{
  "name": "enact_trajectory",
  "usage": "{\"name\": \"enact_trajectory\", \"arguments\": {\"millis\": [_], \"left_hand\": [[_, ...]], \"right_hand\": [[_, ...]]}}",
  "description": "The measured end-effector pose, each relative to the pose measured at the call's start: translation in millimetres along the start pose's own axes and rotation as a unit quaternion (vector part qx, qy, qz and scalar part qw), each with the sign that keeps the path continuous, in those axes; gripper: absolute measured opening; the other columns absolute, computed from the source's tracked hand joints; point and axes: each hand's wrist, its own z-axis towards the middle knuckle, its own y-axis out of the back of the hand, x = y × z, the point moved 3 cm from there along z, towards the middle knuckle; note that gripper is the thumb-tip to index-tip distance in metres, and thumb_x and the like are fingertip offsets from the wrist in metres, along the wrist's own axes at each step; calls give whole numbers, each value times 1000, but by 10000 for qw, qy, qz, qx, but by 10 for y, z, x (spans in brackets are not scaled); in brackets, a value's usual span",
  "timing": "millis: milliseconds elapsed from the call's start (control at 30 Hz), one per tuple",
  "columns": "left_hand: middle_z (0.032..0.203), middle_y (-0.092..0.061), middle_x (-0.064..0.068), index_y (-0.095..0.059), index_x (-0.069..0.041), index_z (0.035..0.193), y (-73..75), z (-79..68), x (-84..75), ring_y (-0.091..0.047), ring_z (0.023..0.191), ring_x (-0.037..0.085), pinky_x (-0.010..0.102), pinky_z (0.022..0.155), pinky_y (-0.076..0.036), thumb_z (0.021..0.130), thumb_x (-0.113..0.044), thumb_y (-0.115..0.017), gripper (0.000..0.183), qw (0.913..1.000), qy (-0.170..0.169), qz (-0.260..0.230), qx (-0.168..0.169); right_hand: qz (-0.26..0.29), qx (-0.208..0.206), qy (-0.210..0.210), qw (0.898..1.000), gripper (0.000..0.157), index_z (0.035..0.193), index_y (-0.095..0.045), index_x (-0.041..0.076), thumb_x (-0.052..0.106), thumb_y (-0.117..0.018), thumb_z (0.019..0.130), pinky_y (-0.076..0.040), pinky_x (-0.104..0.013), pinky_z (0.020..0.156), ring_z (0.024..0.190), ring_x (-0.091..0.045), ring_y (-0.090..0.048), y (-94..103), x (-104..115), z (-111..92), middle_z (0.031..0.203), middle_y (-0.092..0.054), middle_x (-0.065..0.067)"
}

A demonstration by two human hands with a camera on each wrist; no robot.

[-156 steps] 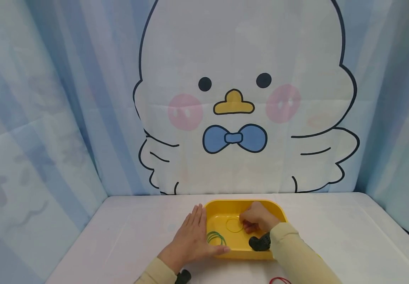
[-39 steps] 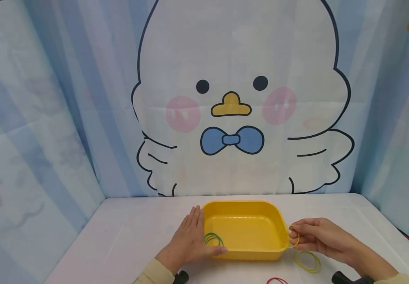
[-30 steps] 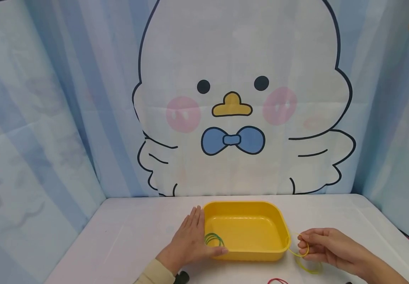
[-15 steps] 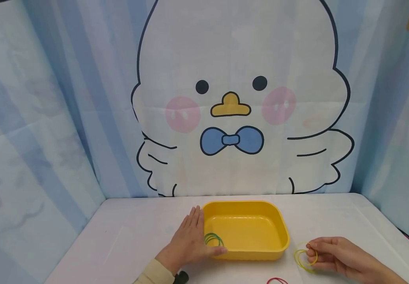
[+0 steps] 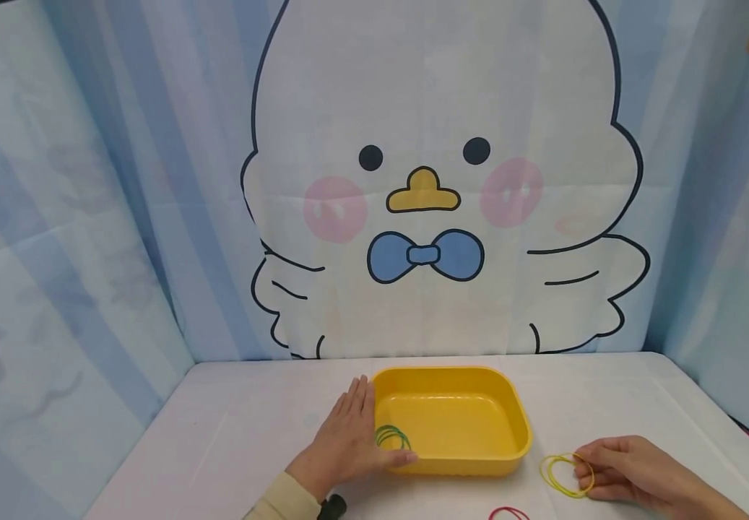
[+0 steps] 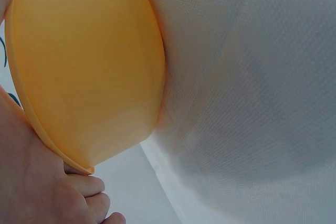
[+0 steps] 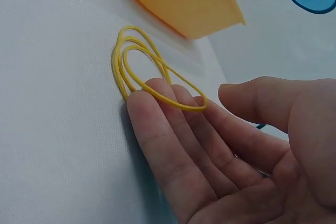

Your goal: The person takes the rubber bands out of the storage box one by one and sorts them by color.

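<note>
A yellow plastic tray point(image 5: 455, 468) stands on the table, with green rubber bands point(image 5: 392, 438) at its left end. My left hand point(image 5: 348, 440) lies along the tray's left side, fingers straight and thumb stretched across the front corner. In the left wrist view the tray's outer wall point(image 6: 89, 66) fills much of the picture. Right of the tray, yellow rubber bands point(image 5: 557, 482) form overlapping loops on the table. My right hand point(image 5: 634, 469) is beside them. In the right wrist view one yellow loop point(image 7: 178, 106) rests over the fingertips, while the thumb stands apart from them.
Red rubber bands point(image 5: 509, 513) lie at the bottom edge of the head view, in front of the tray. A cloth backdrop point(image 5: 426, 310) with a cartoon bird rises behind the white table point(image 5: 231, 433). A dark cable runs along the right side.
My right hand has come out of the tray with a yellow rubber band, moved right and nearer, and let it down onto the other yellow bands. My left hand has stayed at the tray.
</note>
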Motion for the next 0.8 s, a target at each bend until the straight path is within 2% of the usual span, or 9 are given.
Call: {"name": "enact_trajectory", "arguments": {"millis": [100,167,267,367,433,633,800], "left_hand": [[167,-13,15,-14,-2,158,-3,5,6,-16,154,32,52,124,-20,70,-88,-56,130,10000,9,-10,-12],[167,-13,15,-14,-2,158,-4,7,8,-16,154,32,52,124,-20,70,-87,-56,130,10000,16,-36,-3],[167,-13,15,-14,-2,158,-7,10,12,-16,154,32,52,124,-20,70,-87,-56,130,10000,7,-48,-1],[167,-13,15,-14,-2,158,-10,15,14,-16,154,32,52,124,-20,70,-88,-55,130,10000,-19,-28,-23],[167,-13,15,-14,-2,158,-11,16,16,-17,154,32,52,124,-20,70,-88,-55,130,10000,-28,-9,-34],[167,-13,15,-15,-2,158,-9,15,18,-17,154,31,52,124,-20,69,-88,-55,130,10000,-25,15,-40],[167,-12,15,-14,-2,158,-5,16,18,-16,154,31,51,124,-20,69,-89,-55,130,10000,-25,0,-15]], "right_hand": [[-89,66,132,9999,31,117,-61,-11,14,-50,104,-61,-36,85,88,-18,-72,3,26,-11,95,-74,-7],[-252,-64,151,9995,32,117,-61,-12,15,-51,103,-61,-35,83,86,-17,-71,-7,45,-16,93,-74,-6],[-625,-542,50,9966,32,117,-63,-12,15,-51,103,-62,-33,79,83,-17,-69,-19,69,-9,91,-73,-4],[-1037,-1098,-137,9884,32,118,-64,-10,14,-52,102,-61,-32,75,80,-17,-65,-25,87,-4,89,-71,-4],[-1237,-1321,-198,9833,32,118,-65,-10,14,-52,101,-61,-32,74,79,-17,-63,-20,92,-2,89,-70,-4],[-1542,-1476,-238,9767,32,116,-64,-11,14,-51,101,-60,-32,74,80,-16,-62,24,89,10,92,-72,-3],[-1796,-1551,-169,9713,35,115,-64,-9,20,-53,101,-58,-31,72,80,-17,-59,40,116,14,93,-69,-1]]}}
